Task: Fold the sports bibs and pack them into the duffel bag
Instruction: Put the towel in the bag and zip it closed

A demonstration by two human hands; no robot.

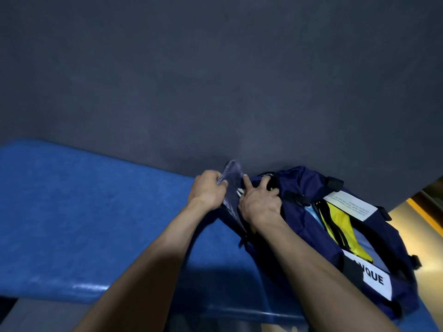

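Observation:
A navy duffel bag (309, 226) lies on the right part of a blue table (91, 212), against a dark wall. Its top is unzipped and yellow bibs (340, 226) with black trim show inside, beside light blue fabric. My left hand (207, 190) pinches a clear plastic wrapper (231, 173) at the bag's far left end. My right hand (260, 200) grips the bag's fabric at that same end, with its index finger pointing up along the wrapper. A white label with black letters (374, 279) sits on the bag's near side.
A white paper tag (350, 206) lies on top of the bag. The dark grey wall (215, 80) rises straight behind the table. A yellowish floor strip (422, 216) shows at the far right. The table's near edge (84, 288) is rounded.

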